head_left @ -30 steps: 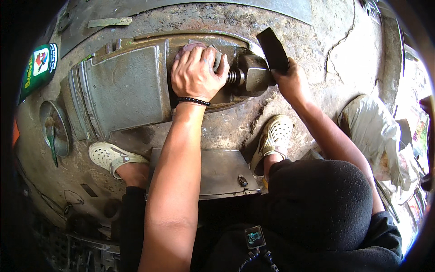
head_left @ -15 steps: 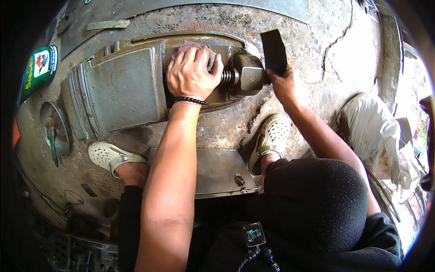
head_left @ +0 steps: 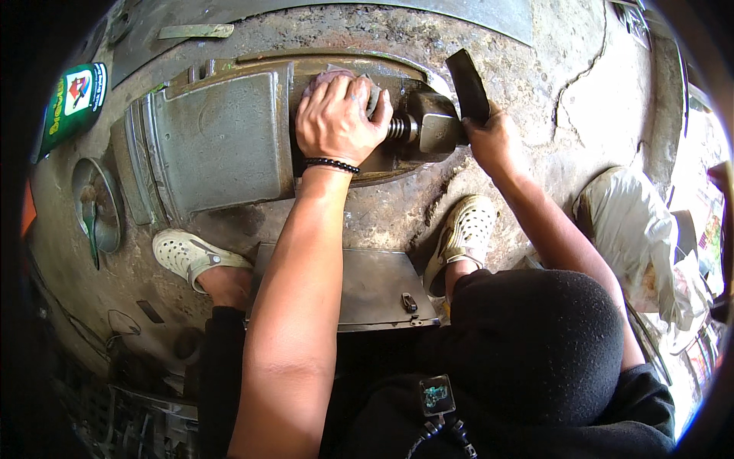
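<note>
A large grey metal casting (head_left: 222, 138) lies on the floor in front of me, with a threaded screw (head_left: 399, 128) and a square dark steel block (head_left: 437, 130) at its right end. My left hand (head_left: 340, 121) is closed over a crumpled purplish-grey rag (head_left: 330, 78), pressing it into the hollow beside the screw. Most of the rag is hidden under the fingers. Just right of the block, my right hand (head_left: 495, 141) grips a dark flat strip (head_left: 468, 86) by its lower end. The strip stands tilted, its top end pointing up and away.
A green container (head_left: 75, 107) and a round metal bowl (head_left: 99, 203) with a green-handled tool stand at the left. Between my feet lies a metal box (head_left: 375, 283). A white sack (head_left: 627, 226) sits at the right. A metal sheet (head_left: 367, 6) covers the far floor.
The view has shifted slightly, so the casting and both hands appear a little farther right. The dark strip has turned and looks narrower. Both hands keep their holds.
</note>
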### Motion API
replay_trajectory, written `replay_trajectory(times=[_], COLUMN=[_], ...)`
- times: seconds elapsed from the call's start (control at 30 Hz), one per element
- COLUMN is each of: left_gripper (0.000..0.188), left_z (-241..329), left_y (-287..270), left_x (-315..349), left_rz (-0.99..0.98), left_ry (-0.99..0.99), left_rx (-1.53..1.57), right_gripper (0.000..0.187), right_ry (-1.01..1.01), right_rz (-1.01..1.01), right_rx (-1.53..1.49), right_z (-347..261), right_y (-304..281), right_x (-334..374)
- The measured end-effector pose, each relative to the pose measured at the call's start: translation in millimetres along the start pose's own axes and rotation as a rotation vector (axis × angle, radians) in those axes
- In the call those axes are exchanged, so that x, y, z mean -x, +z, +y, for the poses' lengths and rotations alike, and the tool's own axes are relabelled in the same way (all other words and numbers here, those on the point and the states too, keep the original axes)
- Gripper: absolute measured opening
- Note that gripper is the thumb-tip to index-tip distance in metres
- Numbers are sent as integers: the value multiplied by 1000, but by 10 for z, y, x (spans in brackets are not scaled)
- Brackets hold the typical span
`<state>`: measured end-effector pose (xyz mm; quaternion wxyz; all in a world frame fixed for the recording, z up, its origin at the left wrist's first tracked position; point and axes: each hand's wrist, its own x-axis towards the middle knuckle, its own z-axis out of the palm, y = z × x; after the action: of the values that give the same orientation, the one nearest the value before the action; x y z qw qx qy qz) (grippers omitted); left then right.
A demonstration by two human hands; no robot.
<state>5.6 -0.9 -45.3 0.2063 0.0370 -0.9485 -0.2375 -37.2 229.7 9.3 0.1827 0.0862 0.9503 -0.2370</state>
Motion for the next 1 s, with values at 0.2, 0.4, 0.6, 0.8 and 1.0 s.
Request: replay_trajectory(times=[0.2, 0.4, 0.6, 0.8, 1.0], left_gripper=[28, 27, 22, 21, 25], left_z=[-11, -15, -9, -16, 4], left_y=[14, 17, -11, -13, -2], left_x=[7, -7, -11, -35, -24], left_rz=[-8, 9, 0, 25, 28], left_ry=[6, 8, 30, 45, 28], left_rx=[-18, 5, -53, -46, -12], right_gripper=[18, 17, 21, 21, 26], right_ry=[-56, -142, -99, -130, -110], right_rz=[35, 93, 43, 0, -20], right_rx=[102, 117, 28, 2, -107], right_z=[-21, 22, 78, 97, 121], right_y=[10, 69, 30, -5, -11], right_x=[90, 87, 114, 27, 80])
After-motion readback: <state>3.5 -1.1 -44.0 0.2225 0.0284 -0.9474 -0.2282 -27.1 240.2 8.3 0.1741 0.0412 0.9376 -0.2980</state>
